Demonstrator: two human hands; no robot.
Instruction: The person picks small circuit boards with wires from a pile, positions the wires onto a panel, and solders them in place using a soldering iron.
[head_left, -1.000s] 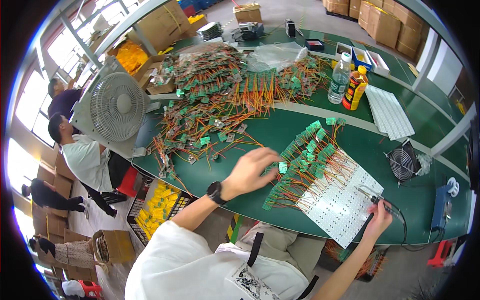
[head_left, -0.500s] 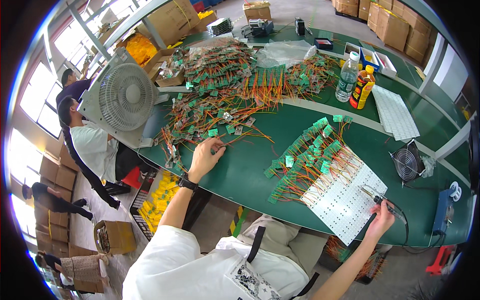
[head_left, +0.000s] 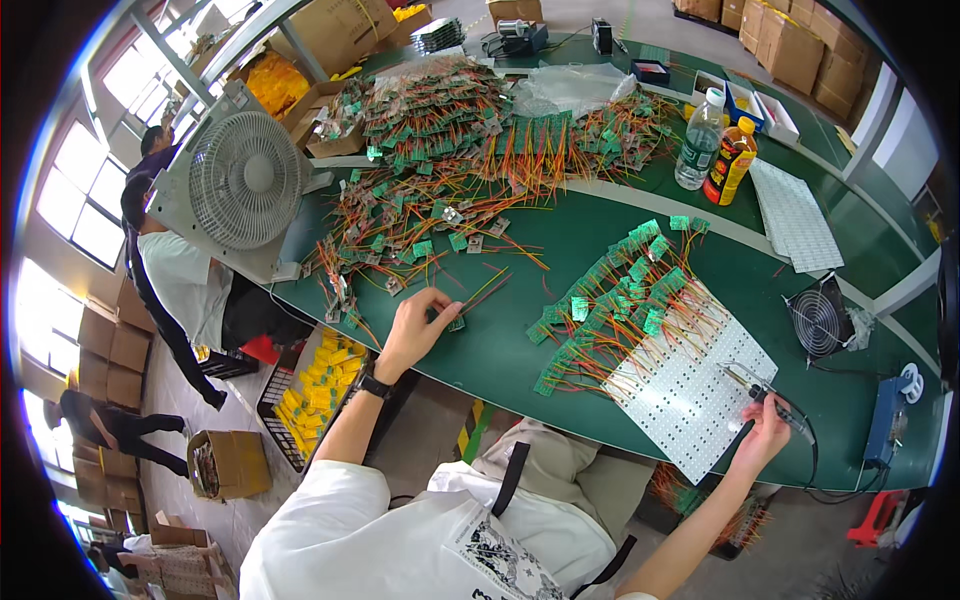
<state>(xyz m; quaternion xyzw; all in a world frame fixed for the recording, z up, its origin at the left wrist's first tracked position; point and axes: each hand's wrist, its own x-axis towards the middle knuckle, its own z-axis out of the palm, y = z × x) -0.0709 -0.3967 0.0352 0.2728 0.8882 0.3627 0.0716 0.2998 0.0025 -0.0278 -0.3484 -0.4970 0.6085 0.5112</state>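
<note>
Over the green tabletop, my left hand (head_left: 422, 322) is closed in a pinch on a small green circuit board (head_left: 457, 324), whose red and yellow wires stick out to the right. A loose heap of wired circuit boards (head_left: 400, 225) lies just beyond that hand. My right hand (head_left: 764, 437) grips a soldering iron (head_left: 797, 419), its metal tip pointing left above a white perforated board (head_left: 690, 400). Rows of green circuit boards (head_left: 610, 300) with red and yellow wires lie along this board's left side, their wires reaching onto it.
A fan (head_left: 245, 185) stands at the left table edge. Further back are a water bottle (head_left: 698, 145), a yellow-capped drink bottle (head_left: 731, 165) and a second perforated board (head_left: 795, 215). A small black fan (head_left: 818, 322) and a blue soldering station (head_left: 886, 420) are at right. Co-workers are at left.
My left hand has drawn back from the heap toward the near table edge, bringing a wired circuit board with it. My right hand and the soldering iron have barely moved.
</note>
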